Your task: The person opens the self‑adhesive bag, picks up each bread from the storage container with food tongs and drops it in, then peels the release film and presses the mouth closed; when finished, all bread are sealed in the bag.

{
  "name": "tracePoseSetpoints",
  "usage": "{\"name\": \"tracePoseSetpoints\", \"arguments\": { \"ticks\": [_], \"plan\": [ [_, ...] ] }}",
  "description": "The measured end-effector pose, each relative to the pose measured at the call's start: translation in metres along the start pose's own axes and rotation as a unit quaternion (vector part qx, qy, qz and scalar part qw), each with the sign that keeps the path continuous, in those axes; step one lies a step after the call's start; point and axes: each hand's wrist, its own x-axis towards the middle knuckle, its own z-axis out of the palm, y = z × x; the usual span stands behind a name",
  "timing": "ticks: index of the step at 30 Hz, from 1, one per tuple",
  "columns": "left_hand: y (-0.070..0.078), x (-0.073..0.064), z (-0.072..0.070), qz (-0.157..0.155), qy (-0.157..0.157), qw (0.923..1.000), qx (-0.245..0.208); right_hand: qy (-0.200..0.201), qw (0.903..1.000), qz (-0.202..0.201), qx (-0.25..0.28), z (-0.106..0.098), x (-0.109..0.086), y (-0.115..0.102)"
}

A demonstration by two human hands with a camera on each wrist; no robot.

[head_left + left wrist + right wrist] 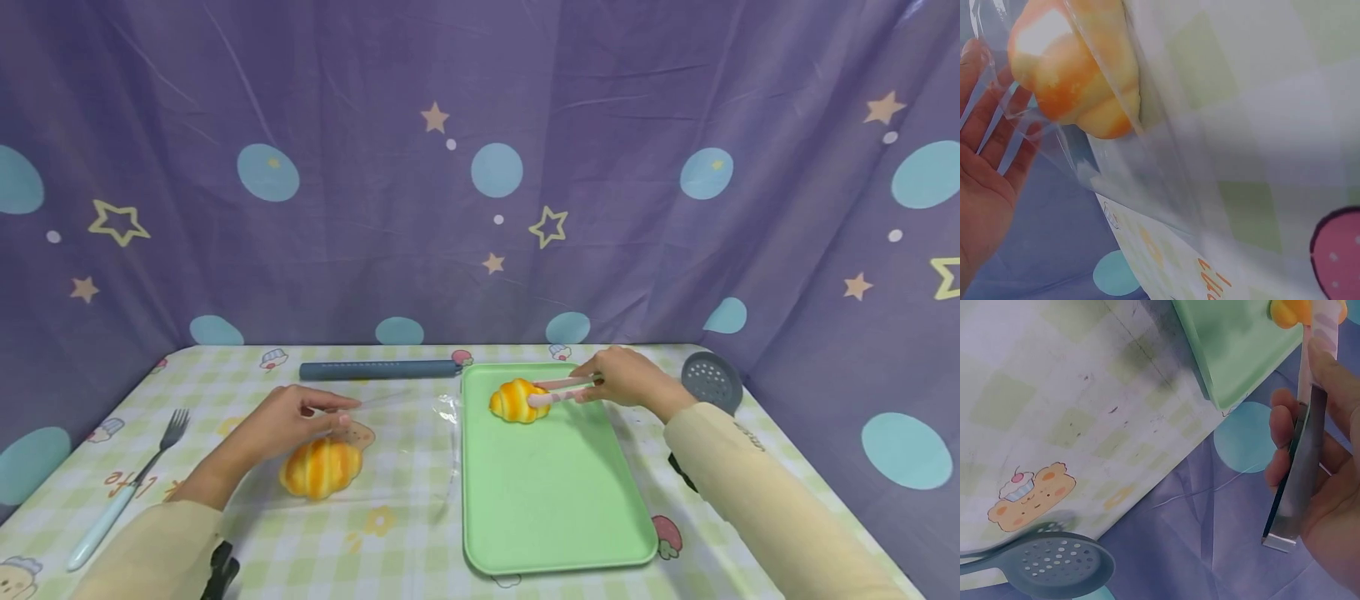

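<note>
My right hand (pixel 618 379) grips pink-and-white tongs (pixel 558 396) with a metal handle end. Their tips lie around a yellow-orange bread roll (pixel 517 401) at the far end of the green tray (pixel 555 500). To the left, a second bread roll (pixel 321 468) rests under the clear film of a plastic bag (pixel 1054 147). My left hand (pixel 288 421) is above that roll, its fingers extended and thumb apart. In the left wrist view the fingers (pixel 991 119) touch the film at the bag's edge and partly show through it.
A dark blue-grey stick-shaped item (pixel 378 370) lies along the back edge. On the far left is a fork (pixel 112 517) with a pale blue handle. A grey slotted spoon (pixel 711 382) sits right of the tray. A purple curtain (pixel 375 208) hangs behind the checked tablecloth (pixel 337 554).
</note>
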Motion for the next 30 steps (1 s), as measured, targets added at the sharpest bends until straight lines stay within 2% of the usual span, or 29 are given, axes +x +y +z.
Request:
{"name": "tracePoseSetpoints", "arguments": {
  "ticks": [6, 21, 30],
  "plan": [
    [0.000, 0.000, 0.001, 0.002, -0.004, 1.0000, 0.001, 0.016, 0.9998, 0.000, 0.008, 0.004, -0.002, -0.001],
    [-0.002, 0.001, 0.002, -0.005, -0.004, 0.9999, 0.008, 0.083, 0.9961, 0.010, -0.029, 0.021, -0.017, -0.001],
    [-0.001, 0.001, 0.001, 0.001, -0.003, 1.0000, 0.009, 0.145, 0.9888, -0.021, -0.026, 0.025, -0.035, -0.007]
  ]
}}
